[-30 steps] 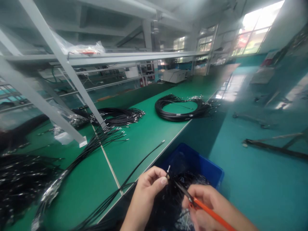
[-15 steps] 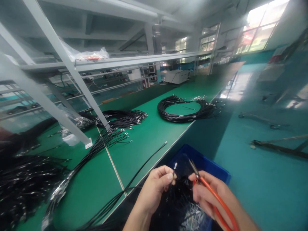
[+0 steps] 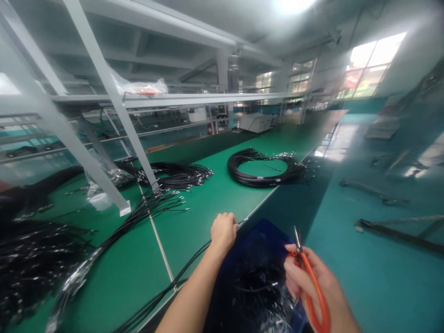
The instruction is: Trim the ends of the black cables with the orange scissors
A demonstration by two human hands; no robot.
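My left hand is at the front edge of the green tabletop, fingers curled over the end of a black cable. A short tip of the cable shows past the fingers; the grip itself is hidden by the back of the hand. To the right, my right hand holds scissors with orange handles, their pointed metal blades upward and nearly together. Below and between the hands is a blue bin containing dark scraps and clear plastic bits.
A coiled bundle of black cables lies farther along the green table. More cable bundles spread at the left, by white shelf posts. A wheeled metal frame stands on the floor at right.
My left hand has moved up and away from the bin to the table edge, leaving the cable end it held before the scissors. The scissors' blades have come closer together.
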